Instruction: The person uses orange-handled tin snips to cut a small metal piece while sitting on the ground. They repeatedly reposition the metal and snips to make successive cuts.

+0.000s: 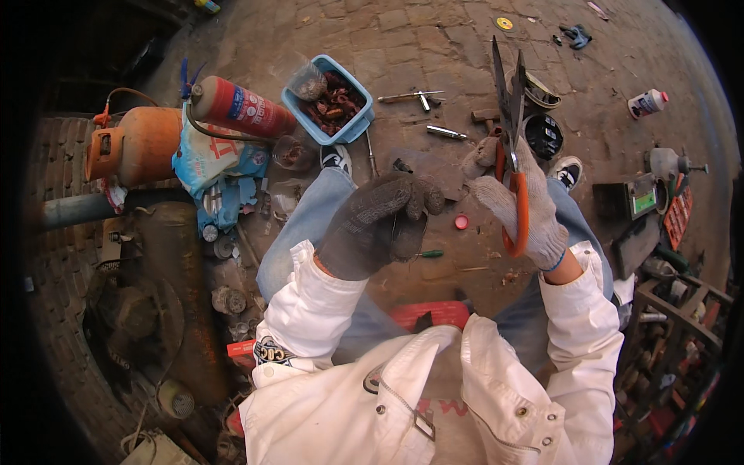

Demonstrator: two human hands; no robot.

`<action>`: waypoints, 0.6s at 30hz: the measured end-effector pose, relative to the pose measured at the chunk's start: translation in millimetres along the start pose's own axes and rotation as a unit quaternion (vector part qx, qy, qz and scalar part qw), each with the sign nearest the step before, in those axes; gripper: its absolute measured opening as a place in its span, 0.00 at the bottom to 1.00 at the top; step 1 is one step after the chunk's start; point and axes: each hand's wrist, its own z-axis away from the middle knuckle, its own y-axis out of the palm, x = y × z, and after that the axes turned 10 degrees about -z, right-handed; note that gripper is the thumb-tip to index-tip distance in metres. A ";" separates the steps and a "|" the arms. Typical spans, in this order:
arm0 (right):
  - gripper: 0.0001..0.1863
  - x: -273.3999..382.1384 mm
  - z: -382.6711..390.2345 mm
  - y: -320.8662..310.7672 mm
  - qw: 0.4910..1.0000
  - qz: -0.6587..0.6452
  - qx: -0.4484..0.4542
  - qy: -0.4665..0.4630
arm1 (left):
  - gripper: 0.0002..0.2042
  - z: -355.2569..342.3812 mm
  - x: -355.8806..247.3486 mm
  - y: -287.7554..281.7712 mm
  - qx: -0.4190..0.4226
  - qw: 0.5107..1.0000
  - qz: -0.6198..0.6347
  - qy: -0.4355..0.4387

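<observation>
My right hand (519, 205), in a whitish knit glove, grips a large pair of scissors (514, 101) with orange handles. Their long dark blades point away from me and stand slightly apart. My left hand (380, 221), in a dark grey glove, is closed, its fingers curled together at the middle. Something thin and dark shows at its fingers, too small to name. Between and beyond my hands lies a small brownish sheet (435, 169) on the floor. Below them are a round pink cap (462, 222) and a green-handled tool (431, 253).
A blue bin (353, 128) of reddish-brown scraps stands ahead, with a red fire extinguisher (246, 107) and an orange gas cylinder (139, 147) to the left. A hammer (486, 116), a black round container (542, 137) and a white bottle (648, 104) lie farther right. A cluttered rack (682, 310) is near right.
</observation>
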 end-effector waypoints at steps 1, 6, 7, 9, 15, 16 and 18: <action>0.29 2.0 -0.3 -2.6 0.995 0.097 0.004 -0.014 | 0.14 0.4 -0.3 -1.9 0.006 1.000 0.006 0.018; 0.34 9.2 1.8 -8.3 0.921 0.368 0.032 -0.122 | 0.13 2.6 0.6 -5.4 0.002 0.997 0.017 0.081; 0.33 9.7 2.5 -7.4 0.907 0.394 0.048 -0.140 | 0.13 3.4 1.2 -4.4 -0.010 0.996 0.014 0.088; 0.31 9.1 4.6 -1.8 0.902 0.402 0.051 -0.149 | 0.12 5.6 2.4 -1.3 -0.030 0.994 0.008 0.101; 0.26 7.6 7.8 10.7 0.893 0.420 -0.011 -0.161 | 0.15 6.7 2.3 4.5 -0.081 0.991 -0.044 0.097; 0.26 7.8 7.9 11.2 0.895 0.412 -0.011 -0.170 | 0.16 6.6 2.3 4.7 -0.070 0.992 -0.043 0.099; 0.27 8.8 7.4 10.3 0.897 0.404 -0.005 -0.178 | 0.16 6.1 3.3 5.1 -0.060 0.992 -0.045 0.102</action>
